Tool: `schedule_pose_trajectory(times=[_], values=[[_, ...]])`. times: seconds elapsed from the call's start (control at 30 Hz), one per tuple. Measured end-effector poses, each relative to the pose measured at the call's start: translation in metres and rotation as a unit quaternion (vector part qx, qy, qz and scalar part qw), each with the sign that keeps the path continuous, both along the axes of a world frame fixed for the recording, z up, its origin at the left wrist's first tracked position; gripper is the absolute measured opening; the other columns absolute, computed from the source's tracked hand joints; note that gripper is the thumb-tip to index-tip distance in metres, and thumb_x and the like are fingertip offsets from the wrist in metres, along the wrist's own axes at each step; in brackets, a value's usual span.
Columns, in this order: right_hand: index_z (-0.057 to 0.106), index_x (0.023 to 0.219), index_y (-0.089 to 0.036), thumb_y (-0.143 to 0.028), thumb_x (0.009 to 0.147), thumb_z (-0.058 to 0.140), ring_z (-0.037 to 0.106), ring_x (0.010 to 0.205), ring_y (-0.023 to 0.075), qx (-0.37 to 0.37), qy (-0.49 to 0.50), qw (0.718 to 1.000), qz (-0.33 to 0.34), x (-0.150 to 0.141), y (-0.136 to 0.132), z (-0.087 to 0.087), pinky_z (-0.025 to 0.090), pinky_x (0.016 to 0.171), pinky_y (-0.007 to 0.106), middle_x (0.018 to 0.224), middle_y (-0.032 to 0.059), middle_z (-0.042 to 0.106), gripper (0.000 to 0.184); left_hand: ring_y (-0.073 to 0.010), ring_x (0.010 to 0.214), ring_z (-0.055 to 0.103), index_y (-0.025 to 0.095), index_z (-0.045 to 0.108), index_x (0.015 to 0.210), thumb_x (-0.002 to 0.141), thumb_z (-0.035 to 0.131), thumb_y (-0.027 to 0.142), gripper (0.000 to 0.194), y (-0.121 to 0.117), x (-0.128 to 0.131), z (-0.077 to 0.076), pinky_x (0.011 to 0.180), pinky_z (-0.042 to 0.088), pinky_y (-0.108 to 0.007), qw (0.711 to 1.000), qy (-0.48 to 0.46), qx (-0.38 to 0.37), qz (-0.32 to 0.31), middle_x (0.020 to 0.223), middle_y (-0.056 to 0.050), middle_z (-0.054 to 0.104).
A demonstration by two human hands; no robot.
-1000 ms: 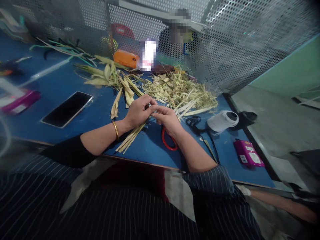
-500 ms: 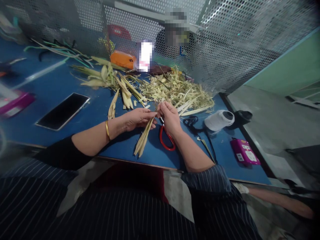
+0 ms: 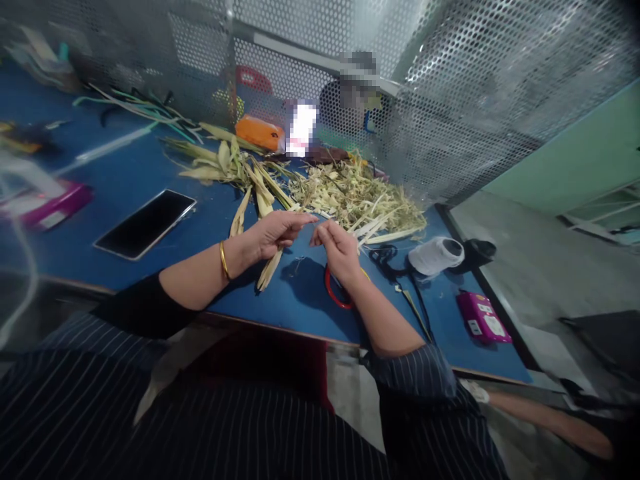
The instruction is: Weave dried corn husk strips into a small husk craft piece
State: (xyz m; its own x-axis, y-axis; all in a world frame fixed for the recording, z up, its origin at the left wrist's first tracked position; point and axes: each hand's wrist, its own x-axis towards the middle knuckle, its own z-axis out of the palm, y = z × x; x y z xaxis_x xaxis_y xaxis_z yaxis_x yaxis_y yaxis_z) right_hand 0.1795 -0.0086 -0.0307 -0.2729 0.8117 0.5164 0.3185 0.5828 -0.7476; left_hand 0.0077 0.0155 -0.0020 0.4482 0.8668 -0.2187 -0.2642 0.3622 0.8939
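My left hand (image 3: 277, 233) is closed in a pinch, its fingertips pointing right toward my other hand. Just across a small gap, my right hand (image 3: 337, 245) is pinched too. Whatever the fingertips grip is too fine to make out. A faint thread-like line (image 3: 299, 267) shows below them over the table. Under my left hand lies a bundle of dried husk strips (image 3: 270, 272), its upper end covered by the hand. The red handle of a pair of scissors (image 3: 336, 290) shows beneath my right hand and wrist; the blades are hidden.
Behind my hands lie husk leaves (image 3: 225, 160) and a heap of shredded husk (image 3: 360, 193). A phone (image 3: 146, 223) lies left on the blue table (image 3: 300, 313). White thread spool (image 3: 435, 257), black spool (image 3: 480, 255) and purple pack (image 3: 483, 317) stand right. A perforated metal screen (image 3: 285, 67) rises behind.
My hands have drawn slightly apart, and the left fingers have closed into a pinch. The husk bundle that hung from between them is now lower, under my left hand. The view has shifted a little.
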Motion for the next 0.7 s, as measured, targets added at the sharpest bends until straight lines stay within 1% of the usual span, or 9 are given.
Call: schedule_pose_trajectory(times=[0.23, 0.33, 0.37, 0.4, 0.47, 0.53, 0.6, 0.67, 0.7], values=[[0.058, 0.077, -0.021, -0.04, 0.098, 0.042, 0.056, 0.071, 0.0133, -0.022, -0.051, 0.998, 0.007, -0.006, -0.017, 0.002, 0.044, 0.075, 0.028, 0.073, 0.0004, 0.059, 0.033, -0.0032, 0.039, 0.018, 0.015, 0.064, 0.074, 0.078, 0.073, 0.03, 0.018, 0.001, 0.0, -0.007, 0.04, 0.008, -0.023, 0.994, 0.077, 0.061, 0.044, 0.049, 0.009, 0.028], [0.063, 0.099, -0.022, -0.04, 0.095, 0.05, 0.058, 0.066, 0.0134, -0.049, -0.104, 0.993, 0.039, 0.002, -0.03, 0.006, 0.045, 0.072, 0.028, 0.073, -0.001, 0.061, 0.023, -0.0038, 0.038, 0.016, 0.017, 0.063, 0.073, 0.078, 0.072, 0.034, 0.02, 0.001, -0.002, -0.006, 0.042, 0.008, -0.025, 0.988, 0.118, 0.084, 0.057, 0.046, 0.009, 0.026], [0.062, 0.108, -0.023, -0.041, 0.093, 0.052, 0.057, 0.064, 0.0135, -0.06, -0.122, 0.99, 0.045, 0.006, -0.036, 0.007, 0.045, 0.07, 0.028, 0.071, -0.0017, 0.061, 0.025, -0.0039, 0.038, 0.016, 0.018, 0.062, 0.072, 0.077, 0.072, 0.035, 0.021, 0.002, -0.003, -0.004, 0.043, 0.009, -0.025, 0.985, 0.129, 0.093, 0.063, 0.046, 0.009, 0.027], [0.061, 0.114, -0.023, -0.042, 0.092, 0.054, 0.057, 0.062, 0.0136, -0.065, -0.137, 0.988, 0.037, 0.011, -0.041, 0.007, 0.045, 0.07, 0.028, 0.07, -0.0022, 0.061, 0.03, -0.004, 0.038, 0.016, 0.018, 0.061, 0.07, 0.076, 0.073, 0.035, 0.021, 0.002, -0.005, -0.003, 0.044, 0.01, -0.025, 0.982, 0.138, 0.104, 0.073, 0.046, 0.009, 0.027], [0.062, 0.112, -0.022, -0.045, 0.092, 0.054, 0.058, 0.064, 0.0144, -0.057, -0.182, 0.981, -0.046, 0.023, -0.053, 0.007, 0.045, 0.07, 0.028, 0.072, -0.0007, 0.063, 0.032, -0.0044, 0.04, 0.018, 0.018, 0.059, 0.067, 0.074, 0.074, 0.035, 0.023, 0.003, -0.008, 0.002, 0.045, 0.014, -0.025, 0.974, 0.15, 0.132, 0.102, 0.046, 0.009, 0.027], [0.063, 0.11, -0.02, -0.045, 0.091, 0.053, 0.06, 0.073, 0.0167, -0.045, -0.264, 0.945, -0.188, 0.034, -0.063, 0.005, 0.044, 0.071, 0.028, 0.085, 0.0043, 0.066, 0.033, -0.0054, 0.043, 0.024, 0.018, 0.06, 0.064, 0.071, 0.075, 0.033, 0.022, 0.003, -0.01, 0.007, 0.046, 0.022, -0.025, 0.965, 0.156, 0.164, 0.134, 0.047, 0.007, 0.031], [0.062, 0.111, -0.018, -0.044, 0.089, 0.054, 0.062, 0.084, 0.0211, -0.057, -0.378, 0.88, -0.281, 0.042, -0.073, 0.003, 0.042, 0.071, 0.03, 0.098, 0.0099, 0.066, 0.035, -0.007, 0.047, 0.032, 0.017, 0.061, 0.06, 0.07, 0.076, 0.032, 0.023, 0.003, -0.012, 0.012, 0.05, 0.029, -0.025, 0.951, 0.17, 0.196, 0.167, 0.048, 0.005, 0.039], [0.06, 0.112, -0.015, -0.039, 0.088, 0.054, 0.062, 0.091, 0.0244, -0.078, -0.466, 0.829, -0.299, 0.044, -0.079, 0.002, 0.041, 0.073, 0.031, 0.102, 0.0129, 0.064, 0.035, -0.0081, 0.05, 0.039, 0.016, 0.062, 0.057, 0.068, 0.076, 0.03, 0.023, 0.003, -0.013, 0.015, 0.053, 0.034, -0.025, 0.934, 0.193, 0.23, 0.195, 0.051, 0.004, 0.046], [0.06, 0.113, -0.014, -0.035, 0.087, 0.053, 0.062, 0.092, 0.0247, -0.085, -0.493, 0.815, -0.293, 0.044, -0.081, 0.002, 0.041, 0.073, 0.03, 0.101, 0.0132, 0.064, 0.034, -0.0085, 0.052, 0.041, 0.015, 0.063, 0.057, 0.068, 0.076, 0.03, 0.023, 0.003, -0.013, 0.016, 0.054, 0.035, -0.025, 0.924, 0.206, 0.249, 0.206, 0.052, 0.004, 0.049]])
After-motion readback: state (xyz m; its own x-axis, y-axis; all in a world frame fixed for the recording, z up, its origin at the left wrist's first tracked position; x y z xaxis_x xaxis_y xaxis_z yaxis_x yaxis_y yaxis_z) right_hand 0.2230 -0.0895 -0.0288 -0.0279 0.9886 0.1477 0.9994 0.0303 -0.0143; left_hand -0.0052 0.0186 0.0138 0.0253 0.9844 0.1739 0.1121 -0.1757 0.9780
